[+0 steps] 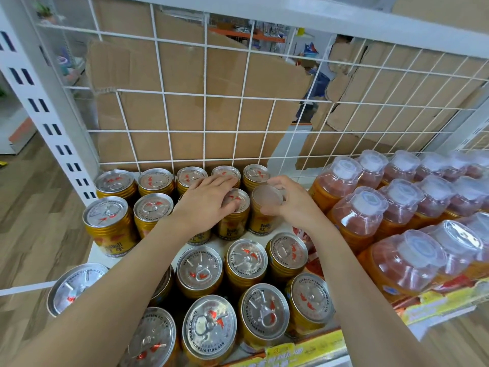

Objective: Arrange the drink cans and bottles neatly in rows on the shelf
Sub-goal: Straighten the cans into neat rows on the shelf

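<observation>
Adjusting dull-topped can: upright at right end of second row from back, gold body, top matt unlike the silver pull-tab lids around it. Capped or upside down, cannot tell. Gripped at upper rim by right hand, thumb in front, fingers curled behind. Close against neighbouring can on its left; touching or not, cannot tell. Left hand open, fingers laid across that neighbour's lid, apparently steadying it. Judged step: squaring this pair with back row. To do it well: slide rather than lift, go light with the left-hand pressure, close any gap to the neighbour, line up with the back can directly behind, avoid nudging bottles near on the right. Front cans staggered, rows not yet straight. All on white shelf, wire grid and cardboard behind.
</observation>
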`<state>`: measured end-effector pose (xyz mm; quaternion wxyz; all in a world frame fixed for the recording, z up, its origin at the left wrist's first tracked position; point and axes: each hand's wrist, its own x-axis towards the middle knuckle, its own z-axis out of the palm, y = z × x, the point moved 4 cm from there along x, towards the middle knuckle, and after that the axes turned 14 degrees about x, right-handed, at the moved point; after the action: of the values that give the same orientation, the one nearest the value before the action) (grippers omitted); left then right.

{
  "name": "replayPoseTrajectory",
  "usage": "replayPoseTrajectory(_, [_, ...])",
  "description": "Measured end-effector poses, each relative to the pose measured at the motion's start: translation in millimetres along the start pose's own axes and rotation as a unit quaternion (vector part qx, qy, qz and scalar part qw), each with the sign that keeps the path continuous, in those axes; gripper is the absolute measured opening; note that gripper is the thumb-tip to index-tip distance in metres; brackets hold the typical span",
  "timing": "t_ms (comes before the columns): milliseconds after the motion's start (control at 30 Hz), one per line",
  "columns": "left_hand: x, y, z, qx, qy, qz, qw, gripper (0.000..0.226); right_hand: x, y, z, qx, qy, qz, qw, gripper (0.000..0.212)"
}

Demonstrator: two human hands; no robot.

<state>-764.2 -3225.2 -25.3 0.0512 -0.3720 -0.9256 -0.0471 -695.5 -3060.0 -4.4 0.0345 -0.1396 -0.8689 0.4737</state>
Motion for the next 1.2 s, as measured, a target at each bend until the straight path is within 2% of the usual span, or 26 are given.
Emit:
replayPoseTrajectory(233, [-0.1,0.8,-1.1,-0.006,-0.009,-0.006,1.0,0.056,-2.7,4.8,0.2,0.031,0.005,-0.003,1.0,0.069])
replayPoseTrajectory(400, [1.4,2.4,-3.8,-0.013,-0.031,0.0,0.999,0.056,-19.2,-3.2,-8.5,0.061,0.053,-0.064,0.995,0.051])
replayPoseTrajectory(500, [-1.1,4.2,-12.3,-0.008,-0.039,0.0,0.999,0.054,-35.4,-9.3,-11.0,0.055,0.049,-0.108,0.991,0.046])
replayPoseTrajectory(700, [-57.2,0.4,-61.5,-0.027,0.077,-0.04,0.996,0.046,-71.1,-17.0,-2.2,-0.043,0.019,-0.197,0.979,0.048])
replayPoseTrajectory(833, [-127.7,-11.1,-71.4,0.004,0.149,-0.079,0.986,0.053,-89.5,-15.2,3.5,-0.069,-0.003,-0.228,0.971,0.049])
replayPoseTrajectory(1000, [-198.8,-31.8,-63.1,0.014,0.151,-0.153,0.976,0.051,-106.2,-13.7,5.6,-0.092,-0.021,-0.243,0.965,0.049])
replayPoseTrajectory(1133, [-225.1,-43.1,-56.6,-0.001,0.145,-0.168,0.975,0.051,-117.7,-24.5,12.8,-0.097,-0.038,-0.271,0.957,0.048])
replayPoseTrajectory(1200, [-231.9,-48.1,-54.5,-0.003,0.146,-0.161,0.976,0.058,-121.8,-32.0,22.7,-0.104,-0.052,-0.276,0.954,0.047])
